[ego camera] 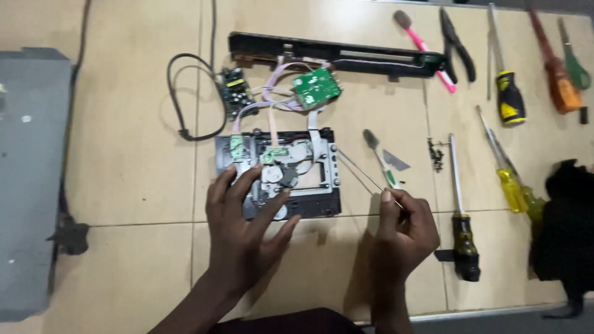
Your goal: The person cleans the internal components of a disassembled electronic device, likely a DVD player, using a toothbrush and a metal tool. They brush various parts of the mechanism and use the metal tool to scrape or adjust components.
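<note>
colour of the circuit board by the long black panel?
Green board, beside the black panel; head view shows it best.

1. Showing two bare forearms coming up from the lower edge of the head view, with no sleeves reaching the wrists.
2. Wearing no gloves, rings, watch or bracelet on the left hand (244, 232).
3. Wearing nothing on the right hand (403, 234) either, wrist and knuckles lying uncovered.
4. Showing short, plain, unpainted fingernails on both hands.
5. Showing a dark reddish strip of clothing along the bottom edge between the forearms, too cropped for telling the garment.
</note>
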